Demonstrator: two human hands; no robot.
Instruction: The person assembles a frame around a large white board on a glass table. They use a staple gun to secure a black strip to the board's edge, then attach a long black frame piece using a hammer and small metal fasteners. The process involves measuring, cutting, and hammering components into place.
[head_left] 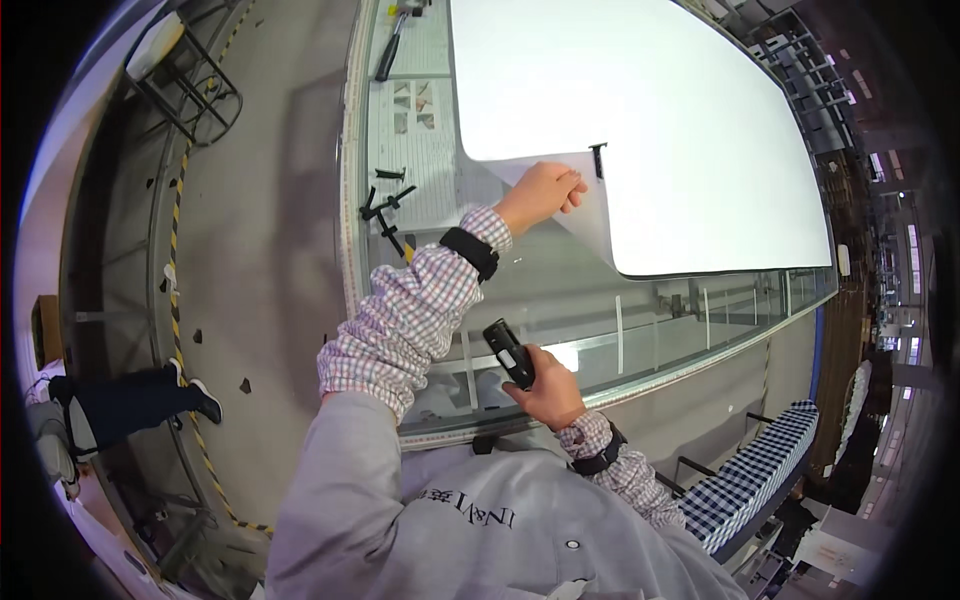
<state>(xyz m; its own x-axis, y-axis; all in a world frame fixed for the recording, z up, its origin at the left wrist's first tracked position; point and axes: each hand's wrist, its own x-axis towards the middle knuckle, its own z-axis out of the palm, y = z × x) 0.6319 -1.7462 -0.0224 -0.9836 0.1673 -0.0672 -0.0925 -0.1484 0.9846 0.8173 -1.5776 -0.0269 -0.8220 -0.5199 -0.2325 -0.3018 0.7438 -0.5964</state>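
Observation:
A large white sheet (650, 90) lies over a glass-topped table (520, 290), its near-left corner turned up into a greyish, see-through flap (598, 215). Over this flap is my left hand (545, 193), fingers curled closed; what they grip, if anything, is hidden. A small black T-shaped piece (598, 160) shows just beyond those fingers, at the flap's tip. Lower down, close to the table's near edge, my right hand (553, 390) is wrapped round a short black cylindrical tool (508, 352) with a pale label. Its upper end points up and left; its exact kind is unclear.
A hammer (391, 48), a small black part (390, 174) and joined black rods (385, 212) lie along the table's left side. A stool (180, 75) and another person's legs (130, 405) are farther left. A checked-cloth bench (750, 480) stands at right.

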